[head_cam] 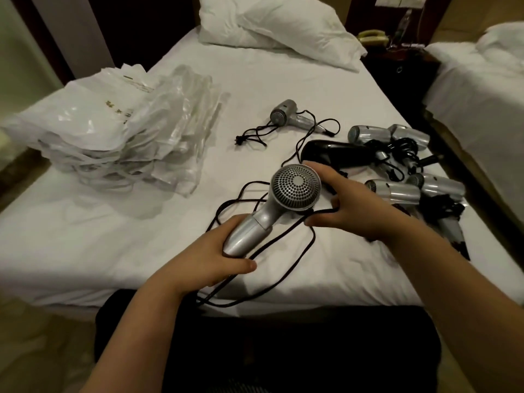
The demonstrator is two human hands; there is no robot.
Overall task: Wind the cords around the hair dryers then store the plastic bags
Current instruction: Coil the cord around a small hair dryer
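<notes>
We held the silver hair dryer [286, 199] over the near part of the bed [113, 251], its perforated back grille facing up toward us, probably so that the body stayed free for winding. Our left hand [218, 251] was closed around the handle, fingers and thumb curled on it, which kept the dryer steady. Our right hand [348, 205] was beside the round head, fingers bent, and it seemed to pinch the black cord [283, 265] just under the head; the exact grip was partly hidden. Most of the cord lay loose in wide loops on the sheet, so we judged the winding was only at its start. On the right, a heap of other dryers [397, 168] lay close together with their cords bundled, likely the finished ones, while one small dryer [286, 114] lay apart with its cord spread out. The plastic bags [119, 131] waited in a stack at the left, not yet stored.
</notes>
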